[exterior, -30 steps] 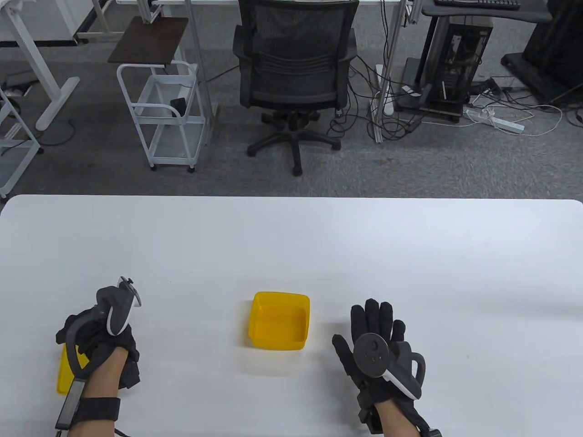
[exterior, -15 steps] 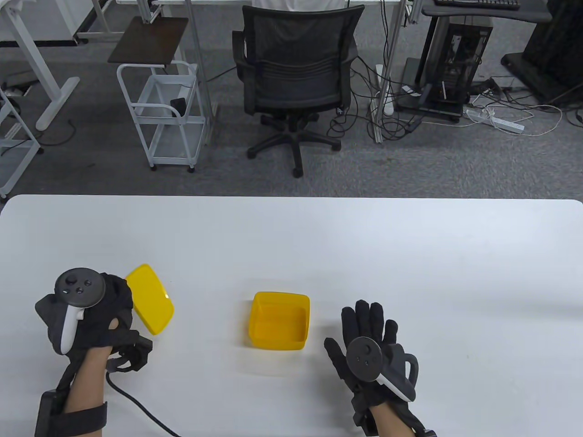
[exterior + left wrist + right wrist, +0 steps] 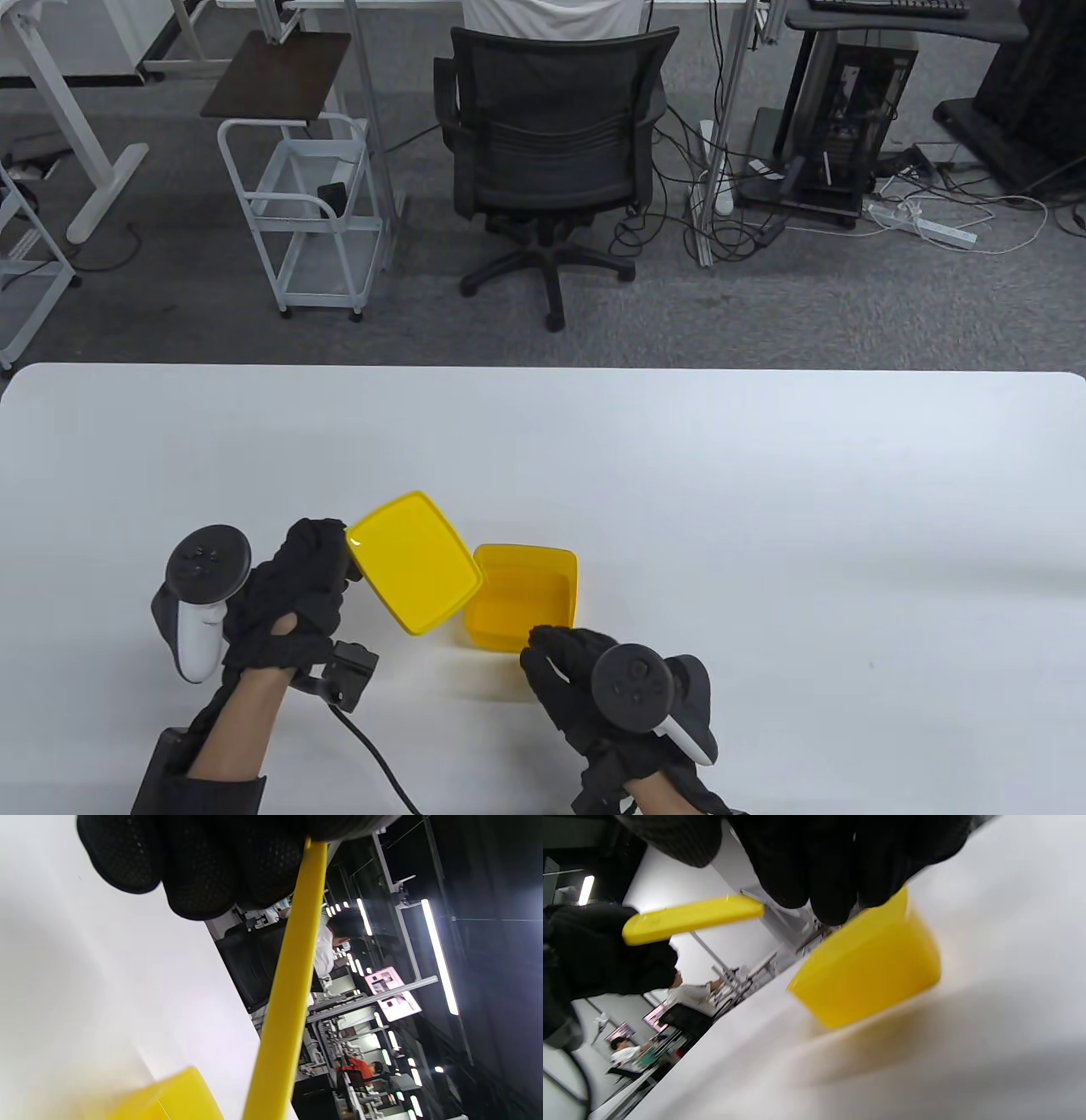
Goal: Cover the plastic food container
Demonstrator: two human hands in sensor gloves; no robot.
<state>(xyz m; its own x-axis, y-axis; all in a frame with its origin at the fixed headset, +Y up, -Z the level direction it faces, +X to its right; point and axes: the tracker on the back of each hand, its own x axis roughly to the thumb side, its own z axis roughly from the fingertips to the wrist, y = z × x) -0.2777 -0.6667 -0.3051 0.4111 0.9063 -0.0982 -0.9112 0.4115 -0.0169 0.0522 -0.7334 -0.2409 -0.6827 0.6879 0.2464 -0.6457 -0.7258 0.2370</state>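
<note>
An open yellow plastic container point(image 3: 530, 594) stands on the white table point(image 3: 764, 475) near the front middle. My left hand point(image 3: 314, 569) grips a yellow lid point(image 3: 413, 560) by its left edge and holds it tilted in the air, its right corner over the container's left rim. In the left wrist view the lid point(image 3: 288, 993) shows edge-on under my fingers point(image 3: 199, 861). My right hand point(image 3: 564, 671) is at the container's front right corner; in the right wrist view its fingers point(image 3: 835, 866) touch the container's point(image 3: 869, 971) rim. The lid point(image 3: 691, 916) shows there too.
A black office chair point(image 3: 551, 144) and a white trolley point(image 3: 305, 212) stand on the floor beyond the table's far edge. A black cable point(image 3: 373, 755) runs from my left wrist across the table's front.
My left hand has lifted the lid from the front left of the table and carried it right to the container. My right hand has moved left and back to the container's front right corner.
</note>
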